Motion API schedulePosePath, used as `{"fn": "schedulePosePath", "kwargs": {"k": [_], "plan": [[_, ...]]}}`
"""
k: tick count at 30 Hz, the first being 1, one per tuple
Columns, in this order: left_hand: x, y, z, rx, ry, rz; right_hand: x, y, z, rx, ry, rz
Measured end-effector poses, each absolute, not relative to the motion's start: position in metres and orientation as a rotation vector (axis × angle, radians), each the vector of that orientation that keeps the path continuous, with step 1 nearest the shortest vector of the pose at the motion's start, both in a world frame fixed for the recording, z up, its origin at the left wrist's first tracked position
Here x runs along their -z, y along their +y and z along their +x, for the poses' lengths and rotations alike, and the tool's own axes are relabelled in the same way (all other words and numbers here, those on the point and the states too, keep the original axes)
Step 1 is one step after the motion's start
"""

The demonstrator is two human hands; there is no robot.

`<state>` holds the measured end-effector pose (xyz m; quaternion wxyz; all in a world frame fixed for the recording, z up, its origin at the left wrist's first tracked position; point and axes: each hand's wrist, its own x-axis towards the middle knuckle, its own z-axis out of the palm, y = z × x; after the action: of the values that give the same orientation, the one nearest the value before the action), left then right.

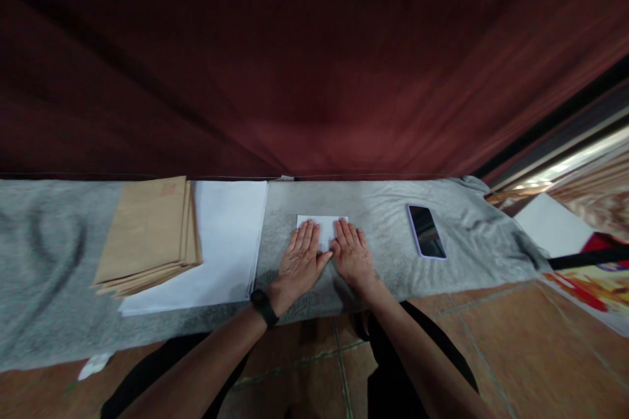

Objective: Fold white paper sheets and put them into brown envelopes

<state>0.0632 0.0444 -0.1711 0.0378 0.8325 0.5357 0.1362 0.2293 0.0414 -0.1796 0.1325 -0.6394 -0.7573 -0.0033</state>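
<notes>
A small white piece of paper [326, 228], seemingly folded, lies on the grey cloth in front of me. My left hand [301, 258] rests flat on its left part, fingers stretched out and pointing away from me. On its right part my right hand [352, 255] lies flat too, fingers extended. The two thumbs nearly meet near the paper's lower edge. Both hands cover much of the sheet, so its full outline is hidden. A dark watch [264, 309] is on my left wrist.
Left of my hands, brown paper envelopes [147, 226] lie stacked on large white sheets [228, 242]. A phone in a purple case [426, 232] rests to the right on the grey cloth [472, 242]. Behind hangs a dark red curtain [314, 78]. Below is a tiled floor [511, 340].
</notes>
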Motion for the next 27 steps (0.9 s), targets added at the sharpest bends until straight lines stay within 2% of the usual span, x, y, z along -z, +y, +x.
{"fn": "schedulePosePath", "kwargs": {"k": [16, 22, 27], "plan": [[0.161, 0.04, 0.045, -0.334, 1.886, 2.448, 0.173, 0.041, 0.256, 0.103, -2.082, -1.963], [0.164, 0.049, 0.059, -0.569, 1.614, 2.556, 0.164, 0.046, 0.216, -0.146, -2.213, -1.66], [0.176, 0.056, 0.065, -0.451, 1.564, 2.591, 0.17, 0.05, 0.206, -0.229, -2.271, -1.641]]}}
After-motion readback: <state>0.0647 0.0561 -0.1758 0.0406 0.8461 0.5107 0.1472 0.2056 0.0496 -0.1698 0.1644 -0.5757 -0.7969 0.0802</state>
